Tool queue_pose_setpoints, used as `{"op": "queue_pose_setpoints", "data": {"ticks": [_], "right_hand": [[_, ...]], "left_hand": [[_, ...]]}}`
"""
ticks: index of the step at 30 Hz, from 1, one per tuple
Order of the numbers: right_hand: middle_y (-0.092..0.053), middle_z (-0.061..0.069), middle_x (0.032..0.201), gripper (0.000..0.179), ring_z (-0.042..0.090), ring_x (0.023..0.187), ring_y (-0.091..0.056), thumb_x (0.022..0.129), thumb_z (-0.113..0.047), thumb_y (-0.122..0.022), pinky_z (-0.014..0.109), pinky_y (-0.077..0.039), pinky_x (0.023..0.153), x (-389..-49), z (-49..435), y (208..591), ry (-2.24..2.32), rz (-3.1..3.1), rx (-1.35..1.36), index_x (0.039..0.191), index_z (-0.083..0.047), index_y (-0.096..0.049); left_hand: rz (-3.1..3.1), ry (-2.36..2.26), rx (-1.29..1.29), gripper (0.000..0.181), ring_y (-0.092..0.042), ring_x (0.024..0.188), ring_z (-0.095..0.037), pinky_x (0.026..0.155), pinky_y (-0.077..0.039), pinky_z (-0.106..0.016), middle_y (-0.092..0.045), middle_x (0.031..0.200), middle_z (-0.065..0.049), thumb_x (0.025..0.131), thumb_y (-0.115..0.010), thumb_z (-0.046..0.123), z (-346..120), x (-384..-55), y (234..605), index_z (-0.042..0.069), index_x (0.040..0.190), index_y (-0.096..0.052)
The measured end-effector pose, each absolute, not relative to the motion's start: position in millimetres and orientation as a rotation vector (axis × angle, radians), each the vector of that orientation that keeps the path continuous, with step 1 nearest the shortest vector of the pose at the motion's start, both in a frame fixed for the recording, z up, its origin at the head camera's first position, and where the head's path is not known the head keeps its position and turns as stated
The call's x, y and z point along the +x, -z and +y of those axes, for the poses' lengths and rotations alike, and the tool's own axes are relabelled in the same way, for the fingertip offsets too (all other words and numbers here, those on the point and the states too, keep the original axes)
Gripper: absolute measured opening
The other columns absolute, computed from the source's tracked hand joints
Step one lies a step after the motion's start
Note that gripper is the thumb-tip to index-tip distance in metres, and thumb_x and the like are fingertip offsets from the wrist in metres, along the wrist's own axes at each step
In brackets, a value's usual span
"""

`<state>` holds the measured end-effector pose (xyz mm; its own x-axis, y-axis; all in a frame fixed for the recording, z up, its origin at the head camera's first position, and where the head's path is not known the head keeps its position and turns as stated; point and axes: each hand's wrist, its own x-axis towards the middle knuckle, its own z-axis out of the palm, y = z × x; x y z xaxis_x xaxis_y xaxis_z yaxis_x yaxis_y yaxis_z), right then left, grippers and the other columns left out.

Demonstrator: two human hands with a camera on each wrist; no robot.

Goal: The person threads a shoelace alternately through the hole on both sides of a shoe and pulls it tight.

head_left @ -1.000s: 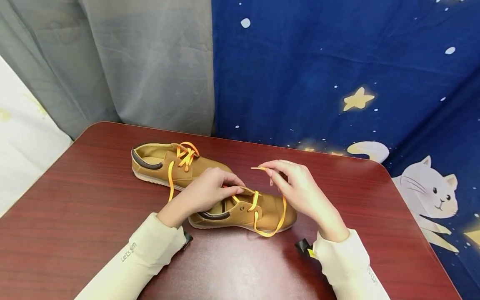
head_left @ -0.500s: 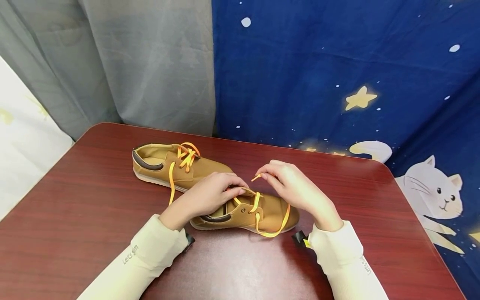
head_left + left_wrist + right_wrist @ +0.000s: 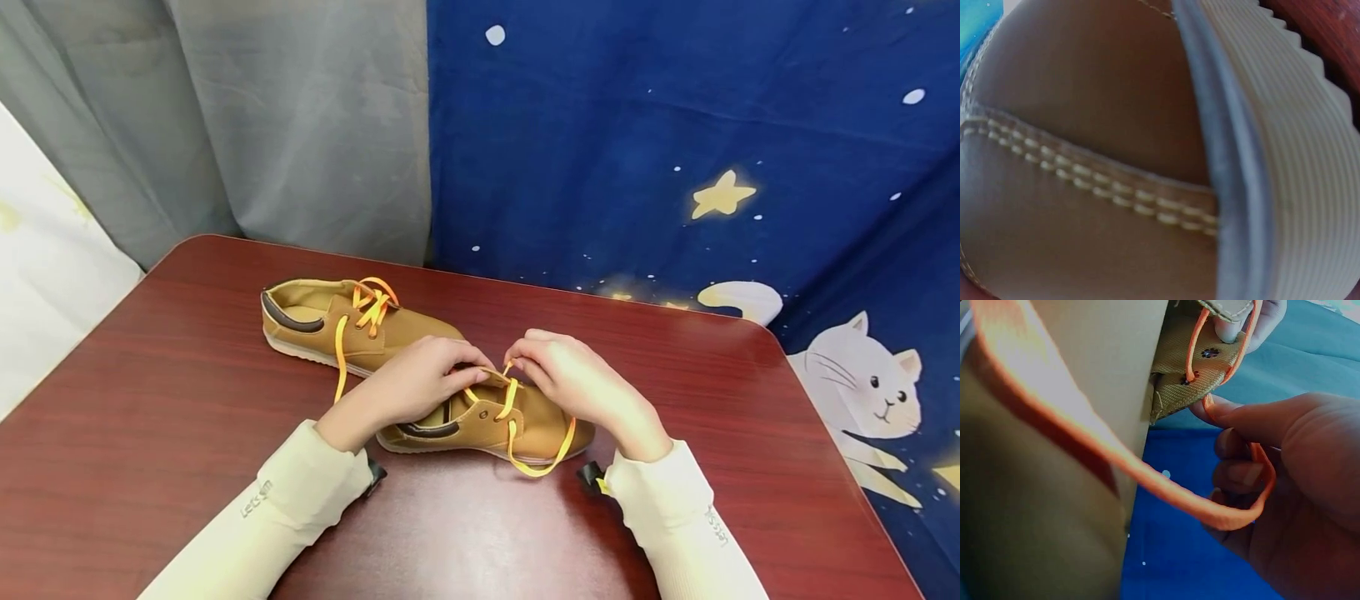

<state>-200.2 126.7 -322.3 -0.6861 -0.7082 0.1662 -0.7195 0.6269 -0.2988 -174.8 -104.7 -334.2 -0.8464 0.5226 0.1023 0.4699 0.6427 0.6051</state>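
Observation:
A tan shoe [image 3: 551, 412] with a yellow-orange shoelace [image 3: 536, 472] lies nearest on the table, toe to the right. My left hand [image 3: 420, 375] reaches over its opening and pinches the far eyelet flap, which is lifted. In the right wrist view the flap's woven underside [image 3: 1175, 356] shows eyelets, with left fingertips [image 3: 1266, 325] at its edge. My right hand [image 3: 581, 383] pinches the lace close to its end, right at the flap's edge. From there the lace loops past the toe to the near eyelets. Stitched leather and a ribbed sole [image 3: 1310, 156] fill the left wrist view.
A second tan shoe [image 3: 420, 327] lies just behind, partly covered by the left hand, its lace [image 3: 341, 354] hanging down its side. Both rest on a reddish-brown table [image 3: 187, 417]. Grey [image 3: 315, 125] and blue star-patterned [image 3: 600, 150] curtains hang behind it.
My right hand has moved left and down, bringing the lace end from above the toe to the lifted flap. My left hand keeps its pinch on the flap with hardly any motion.

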Motion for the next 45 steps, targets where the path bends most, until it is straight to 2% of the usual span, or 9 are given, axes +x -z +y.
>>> {"op": "queue_pose_setpoints", "data": {"ticks": [9, 15, 20, 25, 29, 36, 45], "right_hand": [[-0.066, -0.006, 0.095, 0.015, 0.008, 0.087, -0.062, 0.102, -0.013, -0.058, 0.029, -0.053, 0.083, -200, 125, 325, -0.557, -2.783, 1.241, 0.104, -0.015, -0.073], [-0.066, -0.005, 0.096, 0.014, 0.007, 0.090, -0.063, 0.100, -0.012, -0.061, 0.028, -0.053, 0.084, -199, 125, 326, -0.526, -2.742, 1.344, 0.105, -0.015, -0.074], [-0.068, -0.006, 0.095, 0.015, 0.006, 0.089, -0.065, 0.099, -0.013, -0.063, 0.027, -0.054, 0.084, -199, 128, 326, -0.567, -2.755, 1.360, 0.106, -0.016, -0.076], [-0.066, -0.009, 0.092, 0.017, 0.004, 0.086, -0.062, 0.100, -0.014, -0.062, 0.025, -0.052, 0.084, -202, 129, 328, -0.665, -2.782, 1.402, 0.105, -0.020, -0.077], [-0.066, -0.008, 0.091, 0.017, 0.004, 0.085, -0.060, 0.100, -0.013, -0.061, 0.024, -0.051, 0.083, -202, 130, 326, -0.703, -2.795, 1.424, 0.104, -0.020, -0.077], [-0.066, -0.007, 0.089, 0.016, 0.004, 0.083, -0.059, 0.099, -0.013, -0.063, 0.023, -0.051, 0.080, -202, 131, 324, -0.758, -2.805, 1.434, 0.102, -0.018, -0.078], [-0.064, -0.006, 0.087, 0.016, 0.006, 0.080, -0.056, 0.099, -0.013, -0.062, 0.023, -0.049, 0.077, -201, 129, 327, -0.727, -2.836, 1.427, 0.097, -0.015, -0.078]], "left_hand": [[2.777, -0.992, 0.824, 0.018, -0.066, 0.096, -0.011, 0.091, -0.053, -0.035, -0.075, 0.102, 0.006, 0.101, -0.061, 0.024, -105, -175, 335, 0.019, 0.111, -0.076], [2.775, -1.013, 0.809, 0.017, -0.066, 0.095, -0.009, 0.090, -0.053, -0.034, -0.075, 0.102, 0.006, 0.101, -0.062, 0.024, -103, -175, 335, 0.020, 0.110, -0.077], [2.760, -1.143, 0.795, 0.009, -0.066, 0.091, -0.008, 0.084, -0.054, -0.031, -0.073, 0.099, 0.006, 0.096, -0.070, 0.018, -100, -174, 335, 0.019, 0.105, -0.071], [2.929, -1.083, 1.075, 0.014, -0.067, 0.092, -0.010, 0.078, -0.054, -0.031, -0.068, 0.114, 0.005, 0.086, -0.079, 0.010, -103, -170, 333, 0.023, 0.088, -0.074], [3.036, -0.885, 1.325, 0.013, -0.068, 0.091, -0.011, 0.074, -0.054, -0.029, -0.067, 0.123, 0.004, 0.082, -0.084, 0.014, -104, -169, 333, 0.025, 0.090, -0.081], [3.115, -0.599, 1.640, 0.022, -0.068, 0.105, -0.017, 0.089, -0.055, -0.033, -0.069, 0.121, 0.001, 0.079, -0.086, 0.015, -99, -169, 336, 0.027, 0.096, -0.082], [3.237, -0.344, 1.780, 0.029, -0.065, 0.097, -0.016, 0.076, -0.051, -0.029, -0.071, 0.112, 0.002, 0.076, -0.082, 0.004, -92, -167, 341, 0.030, 0.088, -0.080]]}}
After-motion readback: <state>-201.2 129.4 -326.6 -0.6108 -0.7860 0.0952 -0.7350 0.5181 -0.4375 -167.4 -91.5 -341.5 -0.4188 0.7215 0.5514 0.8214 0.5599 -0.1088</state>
